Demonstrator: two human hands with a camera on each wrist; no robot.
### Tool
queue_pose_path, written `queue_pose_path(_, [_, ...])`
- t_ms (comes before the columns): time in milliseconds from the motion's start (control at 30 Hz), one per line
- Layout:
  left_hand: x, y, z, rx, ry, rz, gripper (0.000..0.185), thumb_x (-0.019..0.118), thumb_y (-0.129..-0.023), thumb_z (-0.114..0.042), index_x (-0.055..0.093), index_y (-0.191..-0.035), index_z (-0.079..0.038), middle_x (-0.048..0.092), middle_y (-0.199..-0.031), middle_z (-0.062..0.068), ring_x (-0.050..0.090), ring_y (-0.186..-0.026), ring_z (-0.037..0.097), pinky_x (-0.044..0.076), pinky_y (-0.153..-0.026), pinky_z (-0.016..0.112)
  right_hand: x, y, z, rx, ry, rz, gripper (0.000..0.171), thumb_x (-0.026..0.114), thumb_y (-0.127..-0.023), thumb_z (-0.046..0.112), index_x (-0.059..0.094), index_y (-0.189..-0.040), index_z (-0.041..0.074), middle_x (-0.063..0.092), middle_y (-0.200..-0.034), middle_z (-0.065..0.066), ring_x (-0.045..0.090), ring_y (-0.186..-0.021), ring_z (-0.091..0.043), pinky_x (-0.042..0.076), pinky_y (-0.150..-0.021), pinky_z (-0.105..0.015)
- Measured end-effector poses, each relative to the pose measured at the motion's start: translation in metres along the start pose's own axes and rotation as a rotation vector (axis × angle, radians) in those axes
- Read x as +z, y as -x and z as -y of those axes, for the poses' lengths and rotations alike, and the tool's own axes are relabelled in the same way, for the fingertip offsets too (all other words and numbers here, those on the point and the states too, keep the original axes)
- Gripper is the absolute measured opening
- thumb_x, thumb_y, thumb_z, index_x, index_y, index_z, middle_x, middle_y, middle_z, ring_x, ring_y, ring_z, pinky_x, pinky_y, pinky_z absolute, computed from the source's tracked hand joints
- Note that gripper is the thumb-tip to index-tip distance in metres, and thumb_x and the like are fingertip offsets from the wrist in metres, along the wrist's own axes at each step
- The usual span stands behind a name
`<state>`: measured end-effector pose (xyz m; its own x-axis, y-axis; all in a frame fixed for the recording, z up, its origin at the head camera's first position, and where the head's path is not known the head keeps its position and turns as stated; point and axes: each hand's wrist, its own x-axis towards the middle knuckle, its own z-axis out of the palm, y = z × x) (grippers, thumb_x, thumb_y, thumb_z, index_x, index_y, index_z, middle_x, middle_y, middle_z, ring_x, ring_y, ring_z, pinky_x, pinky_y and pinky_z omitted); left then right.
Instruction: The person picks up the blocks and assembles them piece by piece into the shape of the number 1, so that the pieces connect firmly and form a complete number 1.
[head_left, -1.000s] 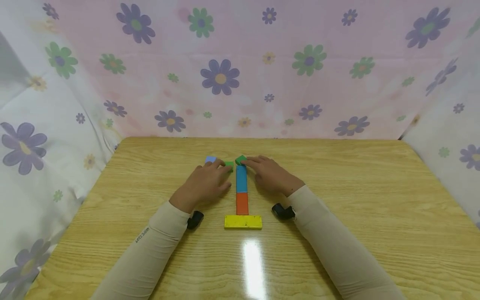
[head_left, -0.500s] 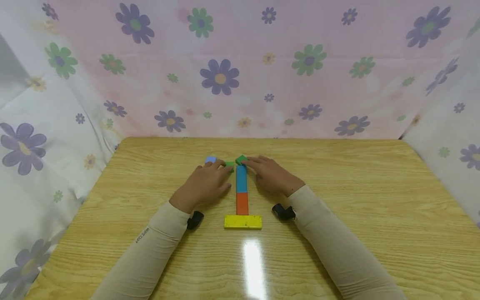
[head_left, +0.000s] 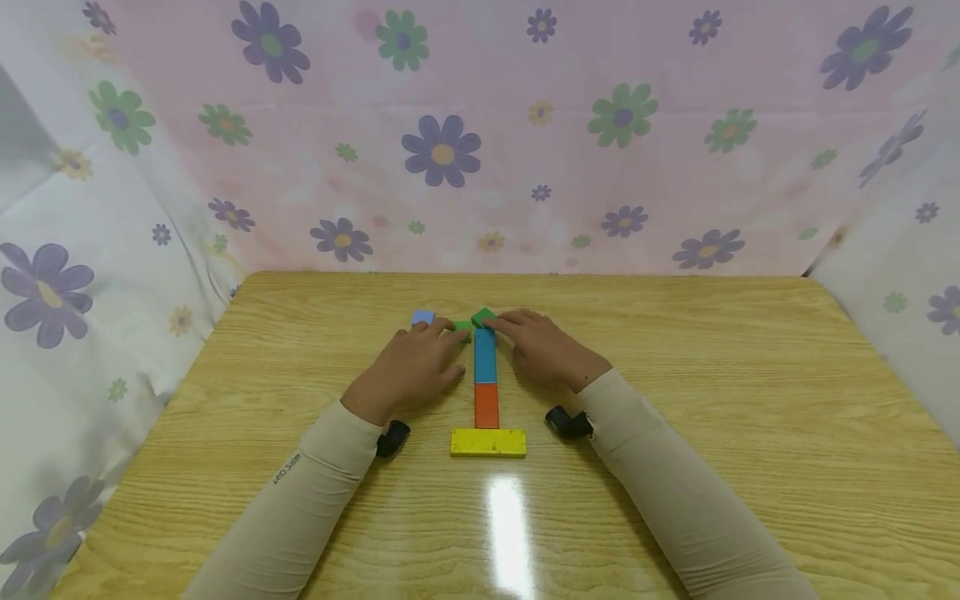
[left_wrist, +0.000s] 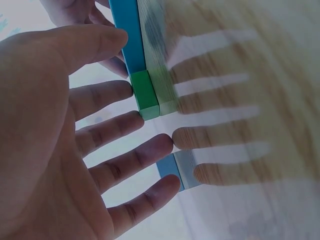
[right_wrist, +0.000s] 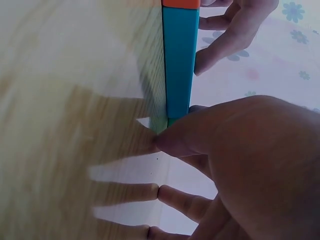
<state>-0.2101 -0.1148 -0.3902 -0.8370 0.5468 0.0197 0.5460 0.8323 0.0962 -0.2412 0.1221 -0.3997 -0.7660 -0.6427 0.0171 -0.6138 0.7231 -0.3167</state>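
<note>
On table (head_left: 675, 375), L to R: pale blue block (head_left: 423, 317) lies just past left hand (head_left: 408, 371), whose fingers are spread flat; index tip touches a green block (head_left: 462, 327), nothing gripped. Mid: blue bar (head_left: 485, 356), orange block (head_left: 486, 405) & yellow bar (head_left: 487, 442) form a T shape. 2nd green block (head_left: 483, 317) sits at blue bar's far end, right hand (head_left: 543, 350) fingertips on it, fingers straight. Floral cloth (head_left: 480, 133) behind & at sides. Hands hide parts of both green blocks
</note>
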Motion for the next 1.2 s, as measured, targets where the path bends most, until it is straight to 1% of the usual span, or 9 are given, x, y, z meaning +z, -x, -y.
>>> queue_pose_path(200, [-0.0013,-0.0001,-0.0012,-0.001,-0.001,0.008,0.056,0.058,-0.100,-0.039,0.046,-0.150,-0.017,0.050,-0.146,0.009,0.055,-0.127,0.033,0.051,-0.096,0.055,-0.0005,-0.0001,0.0004,0.008,0.000,0.007,0.055,0.042,-0.103,0.000,0.037,-0.156,0.018,0.042,-0.157,-0.010,0.037,-0.145,-0.035,0.031,-0.114,-0.065])
queue_pose_path(433, [0.0001,-0.0004,0.0001,-0.004,-0.003,0.010,0.056,0.057,-0.100,-0.040,0.047,-0.150,-0.017,0.050,-0.146,0.009,0.055,-0.128,0.033,0.051,-0.097,0.055,-0.0001,-0.0009,-0.0005,0.008,-0.004,0.016,0.057,0.044,-0.102,0.000,0.037,-0.156,0.017,0.041,-0.158,-0.010,0.036,-0.146,-0.037,0.030,-0.115,-0.064])
queue_pose_path(633, [-0.0002,-0.0010,-0.0003,0.008,-0.013,-0.003,0.056,0.058,-0.100,-0.041,0.048,-0.150,-0.019,0.050,-0.146,0.010,0.056,-0.125,0.034,0.052,-0.095,0.055,-0.0017,-0.0001,0.0015,0.012,0.001,0.018,0.056,0.044,-0.103,0.000,0.037,-0.156,0.017,0.041,-0.157,-0.010,0.037,-0.145,-0.037,0.030,-0.115,-0.064])
queue_pose_path(867, [0.0018,-0.0002,0.0002,0.003,0.002,0.006,0.055,0.057,-0.100,-0.041,0.047,-0.150,-0.019,0.049,-0.146,0.010,0.056,-0.126,0.034,0.051,-0.096,0.055,-0.0012,0.0009,0.0018,0.000,0.001,0.014,0.057,0.043,-0.102,-0.001,0.038,-0.155,0.016,0.042,-0.157,-0.011,0.038,-0.144,-0.038,0.030,-0.115,-0.064])
queue_pose_path(1033, [0.0002,0.0000,-0.0004,0.006,0.000,-0.008,0.055,0.057,-0.100,-0.041,0.048,-0.149,-0.018,0.050,-0.145,0.011,0.056,-0.125,0.034,0.051,-0.096,0.055,-0.0014,0.0005,0.0014,0.008,0.003,0.005,0.056,0.044,-0.102,0.000,0.038,-0.155,0.017,0.042,-0.157,-0.010,0.038,-0.145,-0.037,0.030,-0.115,-0.064])
queue_pose_path(1200, [-0.0011,0.0004,-0.0016,0.005,0.018,0.000,0.055,0.057,-0.100,-0.040,0.047,-0.150,-0.019,0.050,-0.146,0.011,0.056,-0.126,0.035,0.051,-0.097,0.056,-0.0012,0.0007,0.0013,0.001,-0.001,0.002,0.057,0.045,-0.101,-0.001,0.038,-0.155,0.016,0.043,-0.157,-0.011,0.038,-0.144,-0.037,0.030,-0.115,-0.064])
